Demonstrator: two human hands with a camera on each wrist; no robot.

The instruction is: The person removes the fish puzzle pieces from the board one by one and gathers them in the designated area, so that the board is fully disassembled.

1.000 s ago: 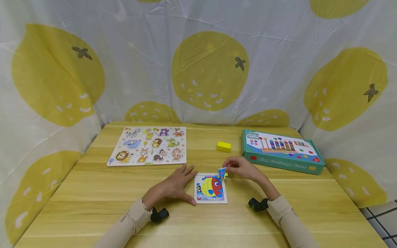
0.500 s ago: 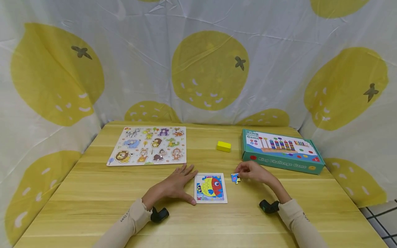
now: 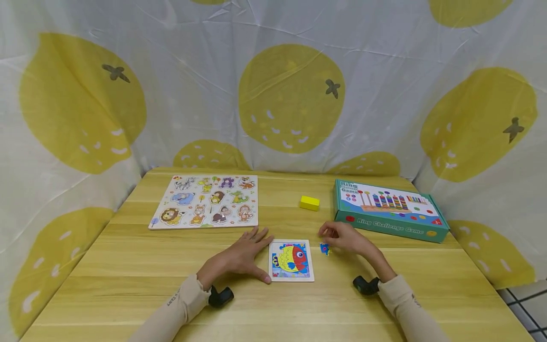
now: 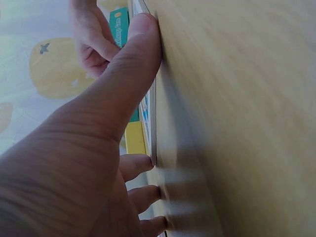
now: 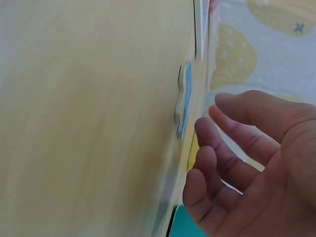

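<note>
A small square fish jigsaw puzzle in a pale frame lies flat on the table. My left hand is spread at its left side, with the thumb touching the lower left corner and the index fingertip near the upper left one. To the puzzle's right, a loose blue jigsaw piece with a bit of yellow rests on the tabletop. Just above it hovers my right hand, loosely bent and holding nothing. In the right wrist view a gap shows between the fingertips and the jigsaw piece.
A larger animal peg puzzle board lies at the back left. Behind the fish puzzle sits a yellow block. A green Ring Challenge Game box stands at the back right, near the right hand. A lemon-print curtain surrounds the table.
My right hand has carried the jigsaw piece from the fish puzzle's upper right corner to the right, laid it on the table and let go. My left hand stays in place.
</note>
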